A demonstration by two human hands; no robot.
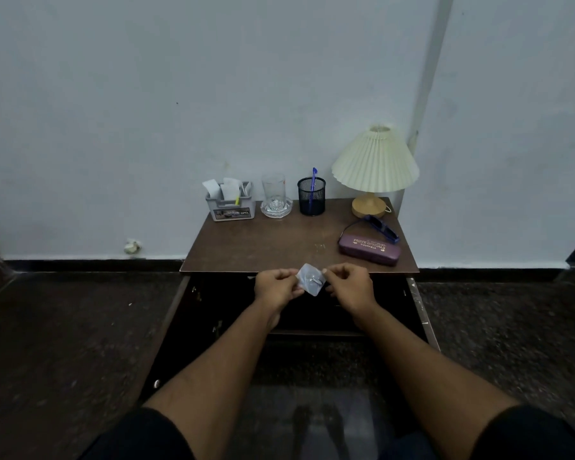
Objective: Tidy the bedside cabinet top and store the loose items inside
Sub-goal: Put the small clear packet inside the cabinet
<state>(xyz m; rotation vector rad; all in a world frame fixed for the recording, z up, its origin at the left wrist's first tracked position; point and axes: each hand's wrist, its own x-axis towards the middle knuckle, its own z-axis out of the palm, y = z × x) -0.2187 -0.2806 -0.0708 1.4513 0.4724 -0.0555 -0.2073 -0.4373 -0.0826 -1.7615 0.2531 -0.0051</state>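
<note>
The hands — left hand [277, 287], right hand [348, 284] — pinch a clear packet [310, 281]; perhaps screws inside; just before the cabinet top [263, 242].

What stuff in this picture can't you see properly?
All from the head view:
- In the clear packet, pinched by the left hand and right hand, the little metal bits are too small to name.
- Inside the open cabinet, it is too dark, and the arms cover part of it.
- The blue sunglasses are partly hidden behind the purple case.
- In the grey organiser, any writing on the paper slips is too small to read.
</note>
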